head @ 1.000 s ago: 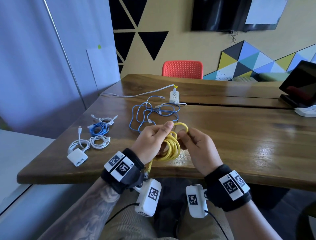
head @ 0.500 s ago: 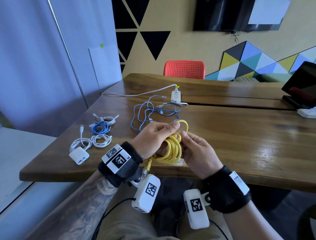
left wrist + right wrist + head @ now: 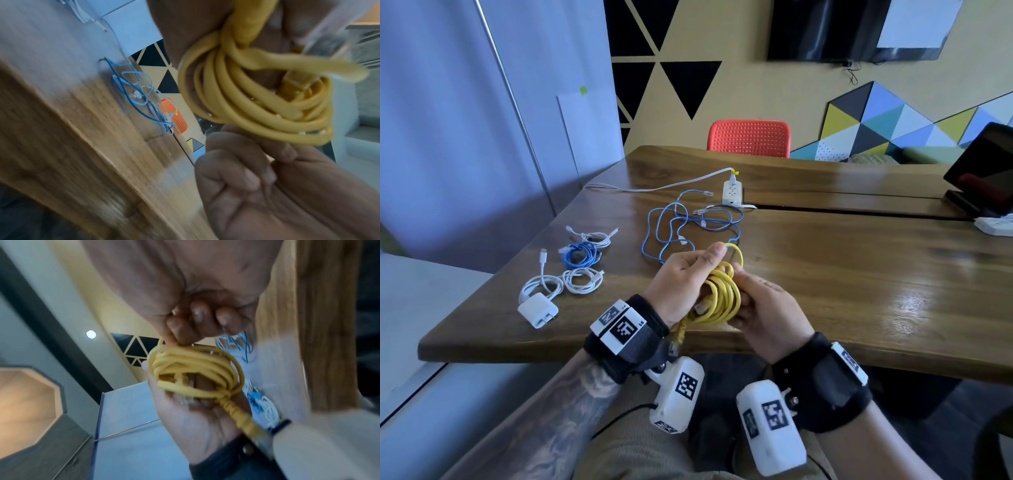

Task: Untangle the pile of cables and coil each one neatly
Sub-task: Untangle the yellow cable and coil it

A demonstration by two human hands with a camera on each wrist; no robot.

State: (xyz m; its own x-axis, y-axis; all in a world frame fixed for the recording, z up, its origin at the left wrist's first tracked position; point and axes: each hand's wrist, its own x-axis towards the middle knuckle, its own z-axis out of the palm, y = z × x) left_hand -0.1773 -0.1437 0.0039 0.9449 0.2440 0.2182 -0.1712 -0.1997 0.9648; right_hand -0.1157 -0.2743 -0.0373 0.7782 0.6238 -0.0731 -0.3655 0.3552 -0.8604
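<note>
Both hands hold the coiled yellow cable [image 3: 722,294] above the counter [image 3: 859,274]. The left hand [image 3: 681,281] curls around the coil. The right hand [image 3: 767,308] pinches its loops.

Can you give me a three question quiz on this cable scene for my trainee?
1. True or false: both hands hold the coiled yellow network cable.
2. Which cable lies uncoiled on the wooden table? A: the loose blue network cable; B: the small coiled blue cable; C: the coiled white cable.
3. Fill in: the white charger block lies to the person's ____ of the hands.

Key
1. True: the left hand and the right hand both have their grip on it.
2. A.
3. Left.
</note>
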